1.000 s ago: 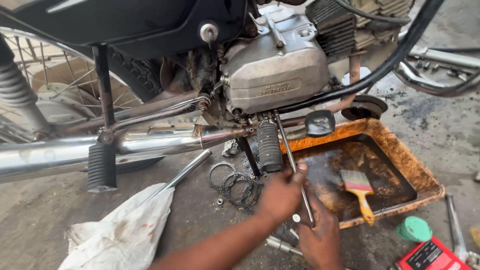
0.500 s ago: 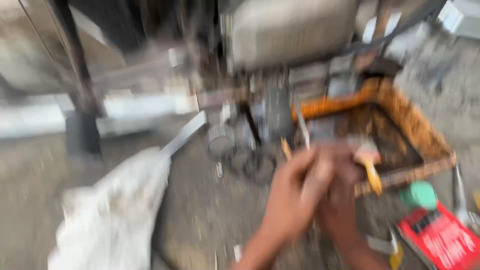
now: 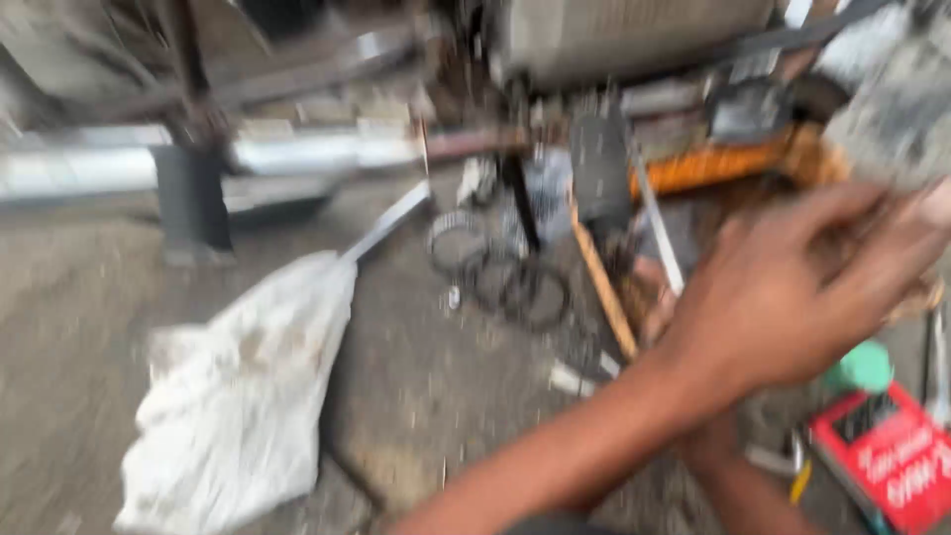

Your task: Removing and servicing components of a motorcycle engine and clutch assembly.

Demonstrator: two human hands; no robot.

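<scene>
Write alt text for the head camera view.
Blurred by motion, a person's left hand reaches across an oily orange tray beneath a motorcycle engine; the right hand is mostly hidden behind it. A crumpled white rag, loose metal rings and a red box lie on the concrete.

White, brown-stained rag (image 3: 238,386) on grey concrete floor (image 3: 69,337). Rusty orange tray (image 3: 713,166); red box (image 3: 887,461) beside green cap (image 3: 860,367). Silver exhaust pipe (image 3: 89,170).
</scene>
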